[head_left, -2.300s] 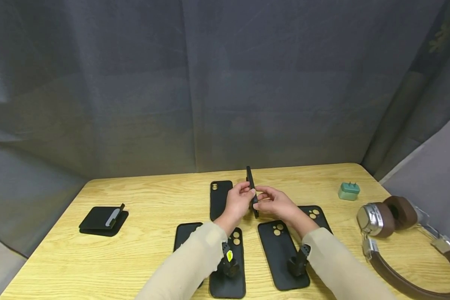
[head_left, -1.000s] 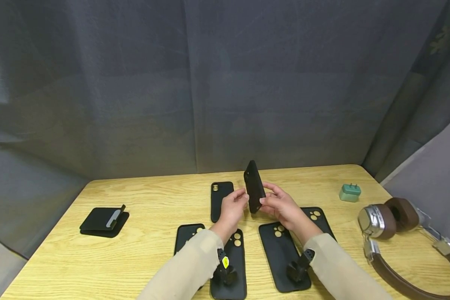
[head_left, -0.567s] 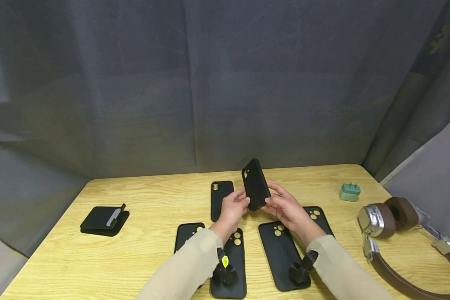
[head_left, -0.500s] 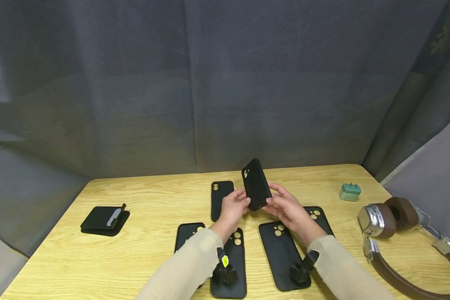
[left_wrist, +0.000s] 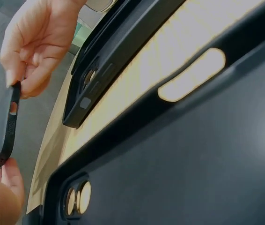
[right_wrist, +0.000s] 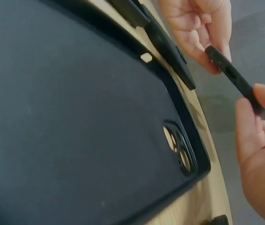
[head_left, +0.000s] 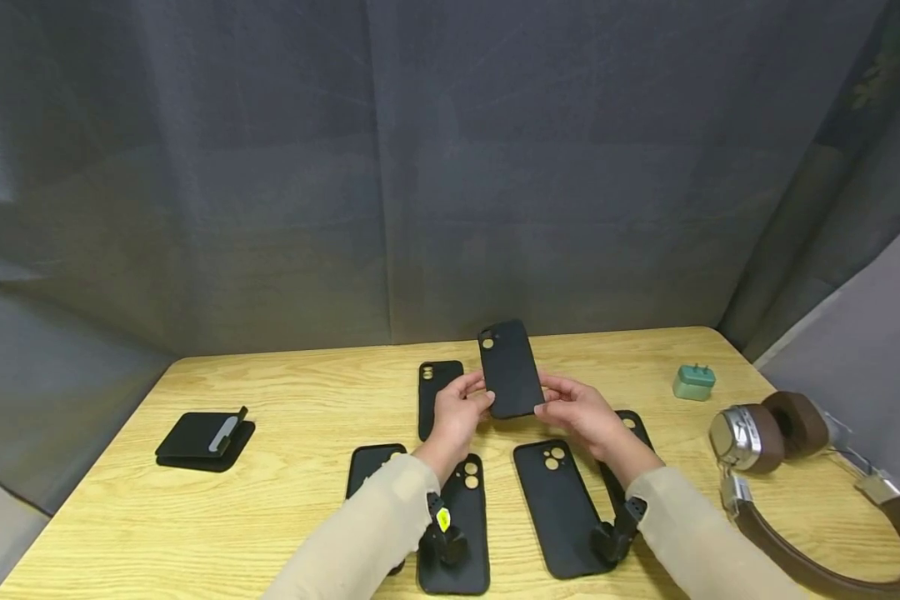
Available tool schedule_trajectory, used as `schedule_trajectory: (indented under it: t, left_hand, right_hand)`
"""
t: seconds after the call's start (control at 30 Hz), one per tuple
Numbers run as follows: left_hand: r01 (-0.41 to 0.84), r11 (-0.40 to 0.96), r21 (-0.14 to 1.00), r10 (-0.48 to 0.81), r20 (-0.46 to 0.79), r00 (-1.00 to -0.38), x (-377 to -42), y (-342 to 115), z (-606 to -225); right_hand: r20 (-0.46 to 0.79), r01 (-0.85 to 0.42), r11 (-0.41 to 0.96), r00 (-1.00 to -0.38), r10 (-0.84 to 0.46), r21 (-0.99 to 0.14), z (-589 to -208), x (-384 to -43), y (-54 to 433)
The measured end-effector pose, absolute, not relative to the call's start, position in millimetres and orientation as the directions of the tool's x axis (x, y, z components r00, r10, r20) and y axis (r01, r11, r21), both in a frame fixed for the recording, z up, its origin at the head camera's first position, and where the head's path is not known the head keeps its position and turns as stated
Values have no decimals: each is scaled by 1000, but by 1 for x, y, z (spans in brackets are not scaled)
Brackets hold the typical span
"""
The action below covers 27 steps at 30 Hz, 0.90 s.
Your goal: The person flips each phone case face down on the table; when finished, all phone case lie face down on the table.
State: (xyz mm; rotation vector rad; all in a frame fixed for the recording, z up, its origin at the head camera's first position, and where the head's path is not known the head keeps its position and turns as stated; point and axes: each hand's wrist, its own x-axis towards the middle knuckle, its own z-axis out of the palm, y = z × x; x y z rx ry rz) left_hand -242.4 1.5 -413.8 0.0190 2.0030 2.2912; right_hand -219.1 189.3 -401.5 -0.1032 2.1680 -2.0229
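A black phone case (head_left: 512,371) is held up between both hands above the far part of the table, its flat back and camera cutouts facing the head camera. On its left edge my left hand (head_left: 457,410) pinches with thumb and fingers. At the lower right corner my right hand (head_left: 581,417) pinches it in the same way. Both wrist views show the case edge-on, with the left hand (left_wrist: 1,187) and the right hand (right_wrist: 261,154) at its ends. Below the arms lie more black phone cases, one at left (head_left: 457,525) and one at right (head_left: 562,508), partly hidden by wrist cameras.
Another phone case (head_left: 437,398) lies behind the left hand, and one (head_left: 371,467) is under the left sleeve. A black folded stand-like item (head_left: 206,437) sits far left. A green plug adapter (head_left: 694,382) and brown headphones (head_left: 757,437) are at right. A grey curtain (head_left: 390,167) hangs behind.
The held phone case has turned from edge-on to showing its flat back. The left hand, apart from it a second ago, now grips its left edge. The right hand has shifted slightly right.
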Motion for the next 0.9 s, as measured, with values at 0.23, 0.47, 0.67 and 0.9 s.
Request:
schedule_trajectory:
  t: [0.23, 0.47, 0.67, 0.9]
  left_hand:
    - [-44, -85, 995, 127, -33, -991, -244, -1, -414]
    - [-41, -48, 998, 170, -33, -985, -241, -2, -414]
    - [-63, 12, 998, 182, -64, -981, -239, 0, -415]
    - [-87, 91, 992, 196, -104, -975, -240, 4, -417]
  right_hand:
    - [-95, 43, 296, -982, -163, -954, -397, -219, 197]
    - [-103, 41, 321, -979, -178, -946, -398, -222, 201]
    - [-163, 95, 325, -968, -189, -941, -403, -225, 202]
    - [-220, 148, 318, -955, -201, -936, -404, -227, 202]
